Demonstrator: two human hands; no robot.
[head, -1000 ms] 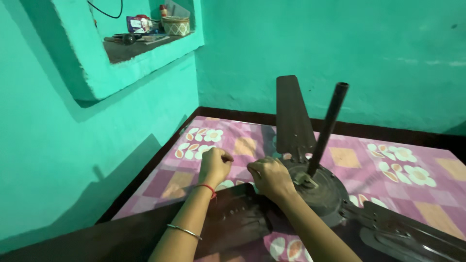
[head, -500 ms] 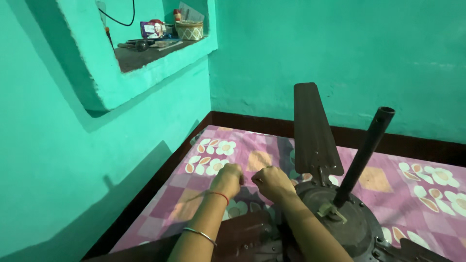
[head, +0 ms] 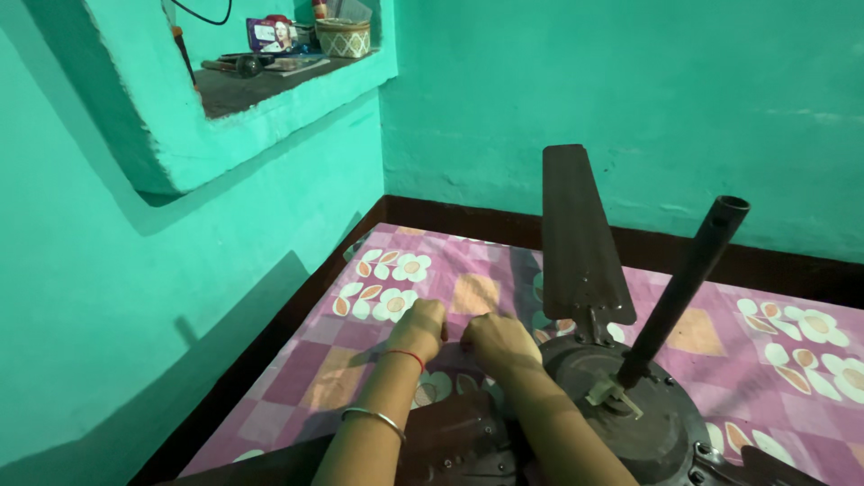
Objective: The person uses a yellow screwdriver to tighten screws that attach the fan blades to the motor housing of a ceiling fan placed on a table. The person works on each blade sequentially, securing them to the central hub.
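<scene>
We see a dark brown metal ceiling fan (head: 621, 405) lying on a bed covered with a pink and purple checked sheet printed with white flowers (head: 396, 279). Its round motor housing sits toward the lower right of the view, its dark down rod (head: 684, 288) rises tilted up to the right, and one long blade (head: 576, 234) points away toward the far wall. Another blade (head: 450, 441) runs toward us under the forearms.

Our left hand (head: 421, 326), with a red thread and a thin metal bangle (head: 373, 418) on that arm, is curled into a loose fist just left of the housing. Our right hand (head: 498, 342) is also curled, knuckles up, touching the housing's left edge. The two hands sit just beside each other; we cannot tell what, if anything, the fingertips pinch.

The bed's left edge runs close along the turquoise painted wall (head: 135, 297), leaving little room there. The far edge stops near the back wall, and the sheet to the right lies open. A wall niche (head: 270, 85) above left holds small items, among them a woven basket (head: 342, 38).
</scene>
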